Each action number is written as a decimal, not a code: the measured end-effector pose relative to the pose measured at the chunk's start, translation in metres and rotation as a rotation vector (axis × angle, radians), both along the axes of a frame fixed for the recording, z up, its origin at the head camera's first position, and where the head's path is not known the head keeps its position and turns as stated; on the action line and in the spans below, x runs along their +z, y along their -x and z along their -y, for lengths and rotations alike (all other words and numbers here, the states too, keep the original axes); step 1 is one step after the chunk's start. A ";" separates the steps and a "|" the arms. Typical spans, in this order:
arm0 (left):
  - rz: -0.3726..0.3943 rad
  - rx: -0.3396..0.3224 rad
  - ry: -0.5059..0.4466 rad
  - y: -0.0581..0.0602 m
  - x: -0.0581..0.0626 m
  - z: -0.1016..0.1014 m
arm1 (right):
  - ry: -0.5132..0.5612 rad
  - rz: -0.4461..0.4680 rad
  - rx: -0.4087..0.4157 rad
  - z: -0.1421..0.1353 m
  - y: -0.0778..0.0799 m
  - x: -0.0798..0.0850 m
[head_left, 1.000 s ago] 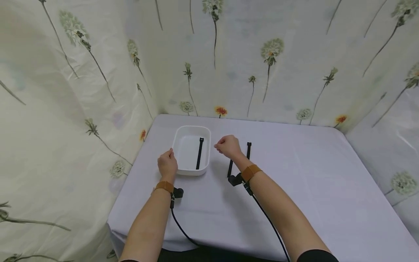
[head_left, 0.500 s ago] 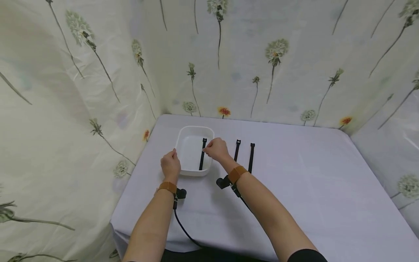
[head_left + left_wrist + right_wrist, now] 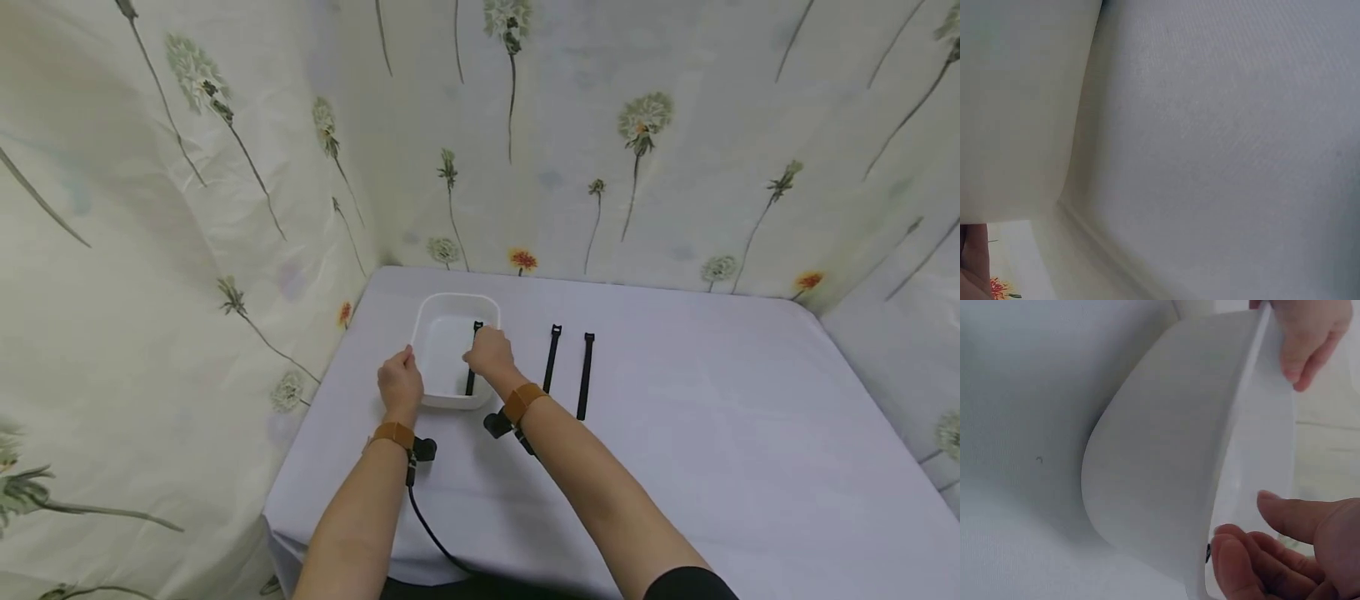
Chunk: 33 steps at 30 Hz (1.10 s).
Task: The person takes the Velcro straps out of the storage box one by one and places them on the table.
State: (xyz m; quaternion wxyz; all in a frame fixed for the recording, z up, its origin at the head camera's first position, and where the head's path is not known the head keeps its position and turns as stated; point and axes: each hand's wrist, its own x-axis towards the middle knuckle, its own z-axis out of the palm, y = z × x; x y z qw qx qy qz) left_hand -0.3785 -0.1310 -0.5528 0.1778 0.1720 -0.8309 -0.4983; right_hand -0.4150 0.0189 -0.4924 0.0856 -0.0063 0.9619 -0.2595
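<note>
A white plastic bin [image 3: 459, 296] stands on the table's left part. My left hand [image 3: 401, 387] grips its left rim, fingers inside the wall in the right wrist view. The left wrist view shows the bin's outer wall [image 3: 1016, 112] and a bit of hand [image 3: 974, 262]. My right hand [image 3: 491, 354] reaches over the bin's right side, covering the middle of a black strap [image 3: 470, 383] with a small buckle end. In the right wrist view the right thumb [image 3: 1294, 519] stands apart from loosely bent fingers [image 3: 1235, 562], nothing seen between them.
Two more black straps lie side by side on the table right of the bin, a nearer strap [image 3: 552, 358] and a farther strap [image 3: 587, 375]. A white cloth [image 3: 712, 433] covers the table. Flower-printed sheeting [image 3: 585, 125] rises behind and left.
My right hand has moved left from beside the bin to over the strap inside it, uncovering the two straps on the table. The left hand keeps its grip; the head view has shifted slightly.
</note>
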 end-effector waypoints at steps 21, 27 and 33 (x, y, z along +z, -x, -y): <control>0.003 0.031 0.028 -0.001 -0.004 -0.004 | -0.249 0.060 0.104 0.028 -0.004 -0.036; -0.026 0.036 0.046 0.001 -0.006 -0.002 | -0.256 0.062 0.127 0.030 -0.006 -0.038; -0.035 0.038 0.044 0.003 -0.005 0.001 | -0.230 0.104 0.125 0.034 -0.002 -0.036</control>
